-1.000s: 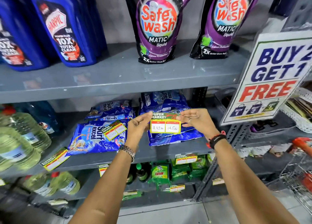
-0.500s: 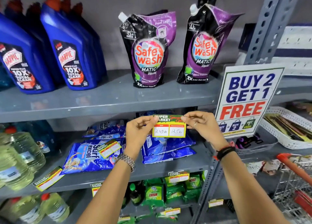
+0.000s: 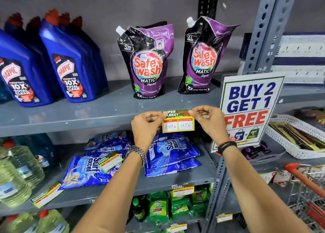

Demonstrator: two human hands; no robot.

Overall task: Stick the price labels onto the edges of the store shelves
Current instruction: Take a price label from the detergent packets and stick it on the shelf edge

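Note:
A price label [image 3: 178, 122] with a green top and two white price boxes is held flat against the front edge of the grey upper shelf [image 3: 70, 123], below the purple Safe Wash pouches [image 3: 148, 60]. My left hand [image 3: 146, 127] pinches its left end and my right hand [image 3: 209, 122] pinches its upper right corner. A second label [image 3: 110, 161] lies on a blue Surf Excel pack [image 3: 88, 169] on the shelf below. Further labels sit on lower shelf edges, one [image 3: 182, 190] under the Surf packs and one [image 3: 46, 195] tilted at the left.
Blue Harpic bottles [image 3: 70, 69] stand left on the upper shelf. A "Buy 2 Get 1 Free" sign [image 3: 249, 106] hangs beside my right hand on the grey upright [image 3: 263, 30]. Clear jugs [image 3: 19, 173] at lower left, a white basket [image 3: 297, 137] and a red-handled trolley [image 3: 309, 188] at right.
Both hands have lifted the label from in front of the Surf packs up to the upper shelf's front edge. The view has tilted upward.

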